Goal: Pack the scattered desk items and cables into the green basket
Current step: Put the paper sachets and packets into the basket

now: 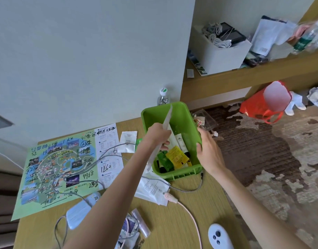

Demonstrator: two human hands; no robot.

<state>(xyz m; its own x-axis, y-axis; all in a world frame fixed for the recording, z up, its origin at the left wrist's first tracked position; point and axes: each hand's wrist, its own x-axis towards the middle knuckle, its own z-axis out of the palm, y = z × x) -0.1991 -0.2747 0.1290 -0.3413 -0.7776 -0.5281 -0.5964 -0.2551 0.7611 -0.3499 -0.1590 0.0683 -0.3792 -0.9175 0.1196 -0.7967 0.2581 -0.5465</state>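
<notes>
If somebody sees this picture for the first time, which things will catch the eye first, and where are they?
The bright green basket at the desk's right edge stands out first. The right hand grips its rim, and the left hand holds a white sachet over it. Next comes the colourful map with black handwriting, lying flat on the left of the desk.

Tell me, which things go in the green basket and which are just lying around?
For the job: green basket, gripped at its rim by the right hand; white packet held in the left hand; grey cable; pink cable; white sachet on the desk.

Just lying about: red bag on the floor; white box on the shelf; water bottle behind the basket.
</notes>
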